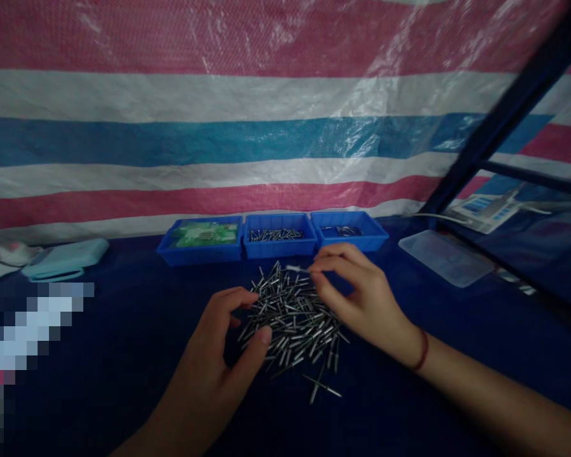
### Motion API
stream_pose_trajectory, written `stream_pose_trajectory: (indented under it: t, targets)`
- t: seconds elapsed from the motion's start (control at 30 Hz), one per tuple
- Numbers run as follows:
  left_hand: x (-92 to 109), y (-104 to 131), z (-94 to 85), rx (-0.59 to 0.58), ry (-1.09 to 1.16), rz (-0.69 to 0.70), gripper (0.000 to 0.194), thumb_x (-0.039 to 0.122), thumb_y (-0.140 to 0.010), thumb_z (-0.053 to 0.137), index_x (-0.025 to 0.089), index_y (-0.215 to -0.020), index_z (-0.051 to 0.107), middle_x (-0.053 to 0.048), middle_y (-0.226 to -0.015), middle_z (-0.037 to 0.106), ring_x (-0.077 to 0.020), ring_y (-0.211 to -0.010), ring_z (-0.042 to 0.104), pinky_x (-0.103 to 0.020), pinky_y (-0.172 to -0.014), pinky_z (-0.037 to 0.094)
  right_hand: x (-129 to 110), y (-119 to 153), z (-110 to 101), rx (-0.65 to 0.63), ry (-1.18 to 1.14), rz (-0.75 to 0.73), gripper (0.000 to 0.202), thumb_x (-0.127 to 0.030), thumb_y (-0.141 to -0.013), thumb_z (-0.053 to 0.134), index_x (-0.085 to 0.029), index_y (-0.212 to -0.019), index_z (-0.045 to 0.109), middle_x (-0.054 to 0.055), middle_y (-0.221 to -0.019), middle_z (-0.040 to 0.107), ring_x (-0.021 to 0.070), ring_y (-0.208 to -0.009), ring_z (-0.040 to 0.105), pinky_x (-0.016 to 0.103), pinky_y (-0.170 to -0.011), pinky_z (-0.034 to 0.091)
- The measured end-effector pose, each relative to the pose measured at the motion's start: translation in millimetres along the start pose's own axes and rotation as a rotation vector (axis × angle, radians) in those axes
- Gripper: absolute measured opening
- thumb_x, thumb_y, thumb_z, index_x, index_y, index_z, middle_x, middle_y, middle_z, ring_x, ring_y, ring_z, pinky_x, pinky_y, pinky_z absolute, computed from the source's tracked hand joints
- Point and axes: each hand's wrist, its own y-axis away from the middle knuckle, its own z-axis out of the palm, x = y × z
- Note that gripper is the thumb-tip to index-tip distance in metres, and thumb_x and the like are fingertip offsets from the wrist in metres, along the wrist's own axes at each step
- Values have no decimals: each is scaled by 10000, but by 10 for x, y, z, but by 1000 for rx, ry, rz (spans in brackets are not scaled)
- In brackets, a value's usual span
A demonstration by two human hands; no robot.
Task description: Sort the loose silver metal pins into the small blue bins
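Observation:
A heap of silver pop rivets (295, 317) lies on the dark blue tabletop. My right hand (354, 282) is over the heap's upper right edge, thumb and fingertips pinched on one pop rivet (295, 269) that points left. At the heap's left side, my left hand (223, 343) has thumb and fingers apart, the tips at the edge of the pile and nothing held between them. A few rivets (321, 386) lie crossed just below the heap.
Behind the heap stand three blue bins: the left (202, 257) with green packets, the middle (280, 249) and right (354, 244) with small metal parts. A clear plastic lid (450, 257) lies right, a light blue case (69, 257) left. A dark metal frame (485, 127) rises at right.

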Motion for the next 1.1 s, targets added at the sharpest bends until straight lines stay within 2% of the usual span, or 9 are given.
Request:
stream_pose_trajectory:
  t: [0.07, 0.13, 0.23, 0.33, 0.53, 0.63, 0.87, 0.97, 1.1]
  targets:
    - [-21, 4, 7, -11, -9, -21, 244, 290, -866, 484, 269, -1107, 451, -43, -1060, 550, -195, -868, 582, -340, -729, 507, 249, -93, -93, 153, 154, 28, 92, -189, -825, 541, -179, -798, 629, 61, -866, 619, 198, -872, 579, 367, -796, 458]
    - [-28, 5, 8, -22, -16, -27, 239, 288, -874, 475, 274, -1111, 449, -40, -1076, 544, -190, -871, 584, -341, -740, 508, 522, -163, -173, 246, 324, 97, 122, -224, -823, 543, -165, -778, 640, 73, -836, 627, 212, -822, 584, 382, -778, 455]
    - [-30, 0, 5, -41, -18, -11, 241, 283, -872, 479, 275, -1111, 451, -38, -1092, 541, -188, -875, 583, -343, -749, 507, 862, -199, -234, 206, 587, 198, 212, -316, -820, 550, -148, -836, 680, 126, -913, 639, 281, -888, 567, 443, -785, 434]
    - [-55, -23, -3, -66, -18, 2, 234, 273, -869, 487, 270, -1102, 466, -39, -1093, 539, -191, -892, 577, -357, -773, 503, 1004, -172, -231, 154, 637, 230, 325, -382, -829, 526, -133, -987, 663, 158, -983, 634, 308, -931, 560, 459, -774, 438]
    - [-216, -145, -29, -75, -70, 14, 202, 263, -876, 469, 228, -1068, 520, -69, -1107, 518, -228, -1038, 525, -426, -875, 448, 840, -105, -165, 81, 542, 99, 270, -322, -835, 510, -128, -952, 655, 142, -971, 629, 278, -947, 569, 441, -859, 431]
    - [-298, -190, -31, -63, -63, -17, 206, 262, -867, 480, 206, -1058, 534, -77, -1090, 527, -232, -1030, 526, -429, -878, 443, 699, -70, -121, 40, 481, 50, 239, -298, -831, 514, -133, -935, 653, 138, -980, 622, 278, -966, 562, 437, -863, 436]
    - [-369, -202, 18, -99, -10, -26, 212, 258, -863, 481, 199, -1059, 537, -73, -1082, 548, -223, -1026, 529, -424, -907, 423, 415, -128, 53, -141, 309, 134, 201, -231, -851, 468, -154, -799, 646, 89, -858, 644, 208, -831, 594, 364, -794, 461]
    - [-403, -205, 39, -103, 5, -27, 209, 248, -860, 484, 196, -1054, 540, -75, -1083, 557, -222, -1034, 532, -423, -912, 420, 383, -155, 188, -181, 280, 118, 217, -214, -854, 453, -163, -760, 642, 63, -792, 642, 174, -747, 597, 318, -721, 471]
    - [-438, -224, 63, -90, 6, -43, 197, 245, -859, 490, 200, -1041, 551, -70, -1058, 581, -218, -1008, 552, -414, -887, 440, 394, -75, 300, -203, 236, 84, 199, -199, -839, 465, -175, -744, 639, 52, -796, 643, 166, -759, 602, 298, -712, 471]
